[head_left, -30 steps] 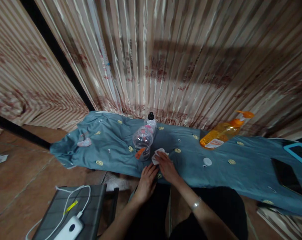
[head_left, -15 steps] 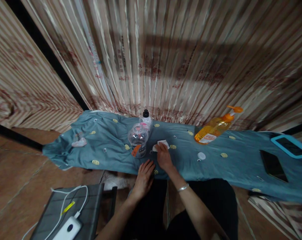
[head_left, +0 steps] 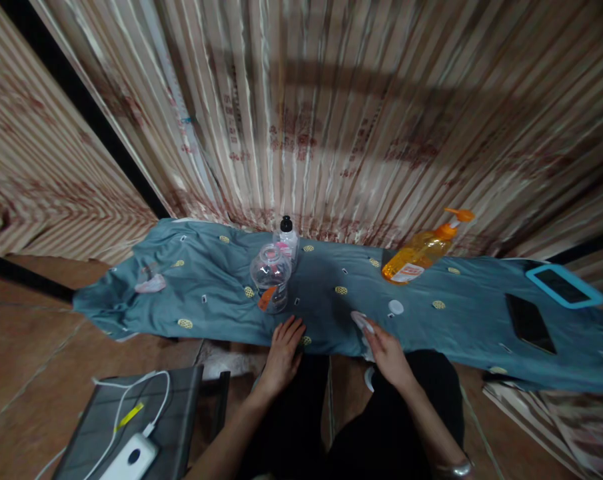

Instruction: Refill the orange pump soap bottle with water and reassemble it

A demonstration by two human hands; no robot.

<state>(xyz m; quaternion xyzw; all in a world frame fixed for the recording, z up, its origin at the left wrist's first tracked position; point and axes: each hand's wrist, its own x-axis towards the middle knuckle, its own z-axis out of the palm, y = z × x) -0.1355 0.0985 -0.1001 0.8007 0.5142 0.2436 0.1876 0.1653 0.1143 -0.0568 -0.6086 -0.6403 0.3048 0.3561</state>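
My left hand (head_left: 284,345) lies flat with fingers spread on the near edge of the blue patterned cloth (head_left: 221,287). Near that same edge, further right, my right hand (head_left: 387,350) is closed on a crumpled white tissue (head_left: 361,322). A clear round jar (head_left: 270,287) with an orange label stands beyond my left hand. Behind it is a small white bottle with a black cap (head_left: 287,237). A small white cap (head_left: 396,307) lies on the cloth just beyond my right hand.
An orange pump bottle (head_left: 421,252) lies tilted at the back right. A black phone (head_left: 528,323) and a blue-framed tablet (head_left: 564,285) rest at the far right. A grey stool (head_left: 136,427) with a white power bank (head_left: 131,459) and cable stands at lower left. Striped curtains hang behind.
My right hand has pulled the tissue from beside the jar back and to the right, to the cloth's near edge. The left hand has stayed flat in place.
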